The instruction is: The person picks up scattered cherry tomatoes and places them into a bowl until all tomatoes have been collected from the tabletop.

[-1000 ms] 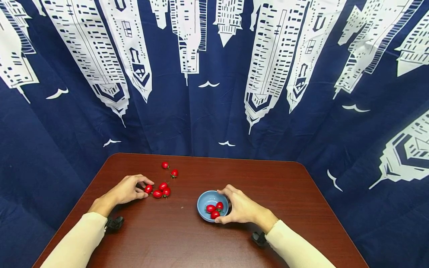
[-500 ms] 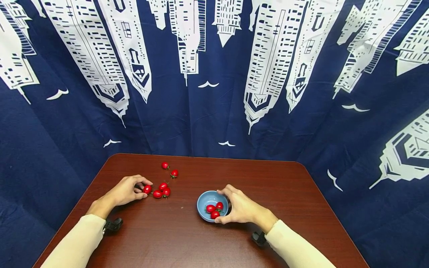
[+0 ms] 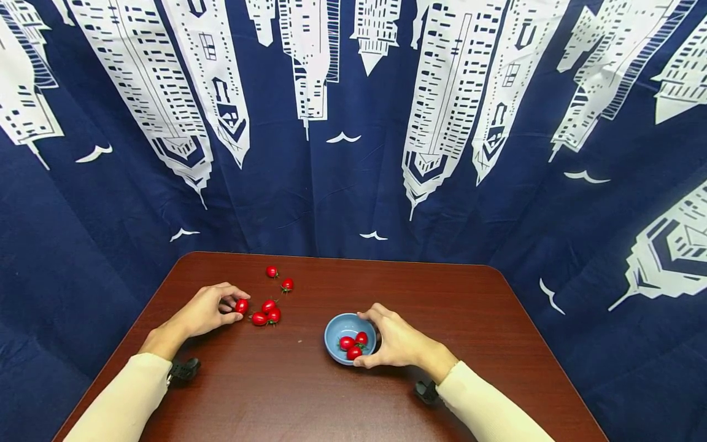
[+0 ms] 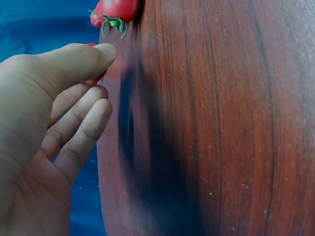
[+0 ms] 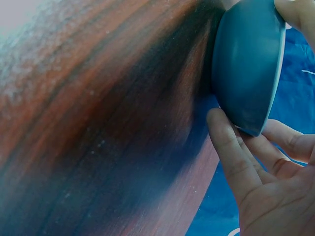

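My left hand pinches a cherry tomato between thumb and fingertips at the left of the table; in the left wrist view the thumb mostly hides it. Just right of it lies a cluster of three cherry tomatoes, one showing its green stem in the left wrist view. My right hand grips the right side of a small blue bowl, thumb at the near rim and fingers at the far side. Three red tomatoes sit inside. From the right wrist, the bowl's outer wall shows with fingers against it.
Two more cherry tomatoes lie farther back on the brown wooden table. A dark blue curtain with white building prints hangs behind the table's far edge. Black straps with devices sit on both wrists.
The left hand has drawn the pinched tomato slightly left and up, away from the cluster. The right hand and the bowl have stayed in place.
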The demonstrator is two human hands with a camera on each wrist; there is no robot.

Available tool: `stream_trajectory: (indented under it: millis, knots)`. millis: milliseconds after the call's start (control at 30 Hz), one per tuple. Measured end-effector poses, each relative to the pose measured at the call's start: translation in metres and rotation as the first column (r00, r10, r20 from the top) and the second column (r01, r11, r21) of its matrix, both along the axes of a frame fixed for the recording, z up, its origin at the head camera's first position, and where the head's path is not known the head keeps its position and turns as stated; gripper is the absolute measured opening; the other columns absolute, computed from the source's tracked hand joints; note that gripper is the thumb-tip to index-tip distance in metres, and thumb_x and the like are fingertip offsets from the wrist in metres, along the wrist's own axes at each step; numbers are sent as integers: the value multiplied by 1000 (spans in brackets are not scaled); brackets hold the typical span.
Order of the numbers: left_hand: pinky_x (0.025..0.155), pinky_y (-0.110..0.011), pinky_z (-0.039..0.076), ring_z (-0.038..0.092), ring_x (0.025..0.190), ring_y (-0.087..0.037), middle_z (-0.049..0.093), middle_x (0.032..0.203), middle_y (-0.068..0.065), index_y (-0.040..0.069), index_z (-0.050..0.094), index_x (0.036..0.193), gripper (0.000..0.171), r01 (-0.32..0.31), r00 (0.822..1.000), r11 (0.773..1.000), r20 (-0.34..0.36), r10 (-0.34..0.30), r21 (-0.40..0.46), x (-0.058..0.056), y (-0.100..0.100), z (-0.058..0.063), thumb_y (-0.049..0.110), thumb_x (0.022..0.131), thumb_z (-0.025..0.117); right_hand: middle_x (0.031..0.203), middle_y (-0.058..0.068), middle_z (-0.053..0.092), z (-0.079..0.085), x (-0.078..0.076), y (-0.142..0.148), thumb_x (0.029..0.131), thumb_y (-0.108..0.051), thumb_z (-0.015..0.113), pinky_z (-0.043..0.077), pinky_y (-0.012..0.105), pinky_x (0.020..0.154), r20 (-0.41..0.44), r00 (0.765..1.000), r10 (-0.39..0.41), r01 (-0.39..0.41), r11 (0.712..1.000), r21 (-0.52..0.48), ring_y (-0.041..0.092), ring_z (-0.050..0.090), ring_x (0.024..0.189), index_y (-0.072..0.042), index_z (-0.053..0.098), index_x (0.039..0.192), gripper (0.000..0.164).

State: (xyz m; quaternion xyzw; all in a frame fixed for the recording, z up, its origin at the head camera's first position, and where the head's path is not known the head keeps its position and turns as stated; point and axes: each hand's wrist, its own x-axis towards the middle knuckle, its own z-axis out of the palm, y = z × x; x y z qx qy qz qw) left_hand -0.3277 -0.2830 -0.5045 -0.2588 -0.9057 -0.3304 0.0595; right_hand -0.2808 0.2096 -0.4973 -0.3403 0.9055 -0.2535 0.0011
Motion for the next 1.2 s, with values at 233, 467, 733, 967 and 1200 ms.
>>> stream_trajectory:
  millis: [233, 467, 733, 967, 1200]
  knots:
    - [85, -25, 71, 77, 96, -9, 80, 114, -1, 4, 83, 128, 41, -16, 1000, 1000, -21, 15, -11, 1, 4, 4, 0, 90, 98, 134, 2, 72, -1, -1, 0, 82, -55, 103, 66, 32, 109, 1, 1000, -3, 3, 1000, 10, 13, 76, 118, -4, 71, 149, 89]
    - [85, -27, 71, 78, 95, -13, 81, 114, -2, 4, 83, 128, 42, 1, 997, 1000, -71, -2, -21, 3, 16, 13, 1, 89, 99, 134, 2, 72, -1, -1, 0, 82, -56, 102, 66, 33, 108, -5, 1000, -9, 9, 1000, 23, 13, 76, 118, -4, 71, 149, 90]
    - [85, -30, 70, 77, 94, -11, 81, 112, 1, 6, 84, 128, 42, 20, 992, 999, -126, -25, -37, 7, 31, 20, 3, 88, 100, 132, 2, 72, -1, -2, -1, 82, -56, 102, 66, 32, 108, -9, 1000, -4, 4, 1000, 22, 13, 76, 117, -4, 71, 149, 90]
    - [87, -31, 71, 77, 94, -13, 79, 110, 5, 9, 85, 127, 42, 30, 990, 999, -134, -33, -22, 11, 48, 21, 7, 88, 101, 132, 1, 72, -2, -2, 0, 83, -57, 102, 67, 32, 107, -15, 1000, -1, 1, 1000, 24, 12, 76, 117, -4, 71, 150, 91]
    - [86, -32, 71, 76, 92, -10, 78, 106, 6, 11, 85, 124, 42, 32, 988, 999, -150, -33, -10, 15, 66, 20, 6, 86, 103, 131, 2, 72, -1, -2, 0, 83, -57, 103, 67, 33, 108, -26, 1000, 5, -5, 1000, 26, 13, 76, 117, -3, 71, 150, 91]
